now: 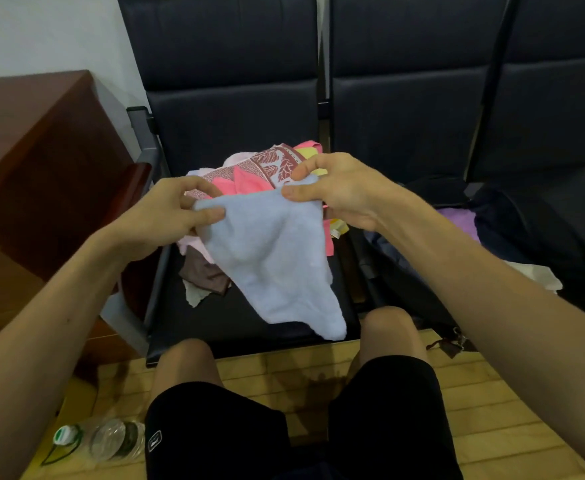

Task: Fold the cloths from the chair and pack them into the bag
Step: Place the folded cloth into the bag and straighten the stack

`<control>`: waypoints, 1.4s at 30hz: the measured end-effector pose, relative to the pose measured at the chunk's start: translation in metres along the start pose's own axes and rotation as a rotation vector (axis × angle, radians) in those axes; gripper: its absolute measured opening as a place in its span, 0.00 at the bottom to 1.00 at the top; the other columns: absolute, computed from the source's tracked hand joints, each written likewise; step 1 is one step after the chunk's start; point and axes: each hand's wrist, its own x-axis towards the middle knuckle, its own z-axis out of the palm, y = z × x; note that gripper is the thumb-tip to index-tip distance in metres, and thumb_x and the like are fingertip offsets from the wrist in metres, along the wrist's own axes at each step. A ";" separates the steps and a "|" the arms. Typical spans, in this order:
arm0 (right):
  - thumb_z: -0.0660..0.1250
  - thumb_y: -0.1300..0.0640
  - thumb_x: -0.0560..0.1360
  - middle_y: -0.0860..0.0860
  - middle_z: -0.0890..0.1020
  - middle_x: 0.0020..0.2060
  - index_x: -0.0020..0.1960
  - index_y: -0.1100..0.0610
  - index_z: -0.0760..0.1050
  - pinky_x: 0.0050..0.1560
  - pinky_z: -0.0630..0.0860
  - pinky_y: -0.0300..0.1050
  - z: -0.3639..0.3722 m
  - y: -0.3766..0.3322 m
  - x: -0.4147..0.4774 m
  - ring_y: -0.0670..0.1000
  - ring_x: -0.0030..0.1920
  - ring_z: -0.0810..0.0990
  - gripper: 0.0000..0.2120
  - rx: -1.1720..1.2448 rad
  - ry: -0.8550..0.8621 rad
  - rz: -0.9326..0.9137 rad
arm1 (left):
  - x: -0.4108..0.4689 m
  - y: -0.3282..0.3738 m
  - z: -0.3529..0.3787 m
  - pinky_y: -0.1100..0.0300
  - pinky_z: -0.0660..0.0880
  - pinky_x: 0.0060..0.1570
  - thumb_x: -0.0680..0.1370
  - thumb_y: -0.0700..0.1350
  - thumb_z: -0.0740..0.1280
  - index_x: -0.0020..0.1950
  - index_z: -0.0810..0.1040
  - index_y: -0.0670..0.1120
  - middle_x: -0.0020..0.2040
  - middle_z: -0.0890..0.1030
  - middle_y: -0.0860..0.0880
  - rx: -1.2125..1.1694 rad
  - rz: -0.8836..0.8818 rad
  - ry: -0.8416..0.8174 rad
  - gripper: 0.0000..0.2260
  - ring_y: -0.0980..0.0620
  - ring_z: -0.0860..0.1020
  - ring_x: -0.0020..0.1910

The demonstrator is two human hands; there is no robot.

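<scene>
Pale blue towelling, the light blue cloth [267, 258], is held up by its top edge at the centre of the frame. The left hand [166, 216] pinches one upper corner between thumb and curled fingers. The right hand [339, 192] pinches the other corner in the same way, with its thumb on the near face. Neither hand holds anything else.

The cloth hangs from this two-point grip in a loose, tapering drape, its lowest corner above the front edge of the chair seat [249, 327]. It is unfolded and slightly bunched between the hands.

Step in hand, as judged: spreading one cloth before the first fold. The next move calls for drawing the corners apart to flatten the top edge, then bringing them together or laying the cloth down to halve it.

Directly behind the grip, on the same seat, lies the pile of cloths [267, 168], pink, yellow and leaf-patterned, all unfolded. A brown cloth [208, 275] lies below the left hand.

The bag [526, 237], dark, rests on the neighbouring seat at centre right. It appears open, with a purple cloth [457, 220] inside, though its outline is hard to read against the dark upholstery.
</scene>
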 end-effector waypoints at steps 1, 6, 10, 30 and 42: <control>0.76 0.62 0.71 0.53 0.81 0.54 0.62 0.60 0.76 0.47 0.84 0.45 -0.003 0.000 -0.001 0.49 0.50 0.83 0.21 0.021 -0.023 0.007 | 0.000 0.000 0.001 0.54 0.81 0.48 0.78 0.43 0.68 0.55 0.78 0.49 0.52 0.82 0.46 -0.127 -0.044 -0.013 0.07 0.48 0.83 0.49; 0.78 0.64 0.67 0.49 0.81 0.52 0.63 0.60 0.79 0.38 0.80 0.33 -0.009 0.007 -0.002 0.48 0.49 0.82 0.24 -0.308 -0.012 -0.089 | -0.004 0.000 0.002 0.59 0.82 0.47 0.64 0.46 0.76 0.51 0.84 0.50 0.52 0.85 0.49 -0.423 -0.088 -0.092 0.16 0.51 0.84 0.53; 0.76 0.60 0.70 0.57 0.80 0.62 0.62 0.64 0.78 0.50 0.79 0.41 -0.010 0.015 -0.004 0.55 0.60 0.79 0.23 -0.651 0.097 -0.269 | -0.006 0.003 0.005 0.66 0.81 0.42 0.66 0.41 0.77 0.54 0.83 0.50 0.50 0.85 0.53 -0.164 -0.001 -0.083 0.17 0.57 0.84 0.49; 0.78 0.53 0.69 0.48 0.76 0.31 0.40 0.60 0.81 0.35 0.66 0.40 -0.020 0.037 -0.021 0.46 0.33 0.72 0.11 -0.825 0.306 -0.384 | -0.020 -0.001 0.041 0.57 0.80 0.39 0.67 0.47 0.80 0.43 0.83 0.49 0.37 0.82 0.49 0.215 0.241 0.426 0.09 0.48 0.81 0.38; 0.75 0.58 0.71 0.45 0.83 0.33 0.40 0.56 0.80 0.38 0.75 0.35 -0.042 0.048 -0.043 0.43 0.36 0.81 0.04 -0.289 0.043 -0.210 | -0.029 -0.006 0.039 0.58 0.75 0.50 0.67 0.50 0.78 0.39 0.78 0.43 0.48 0.80 0.56 -0.006 0.324 0.175 0.13 0.63 0.78 0.52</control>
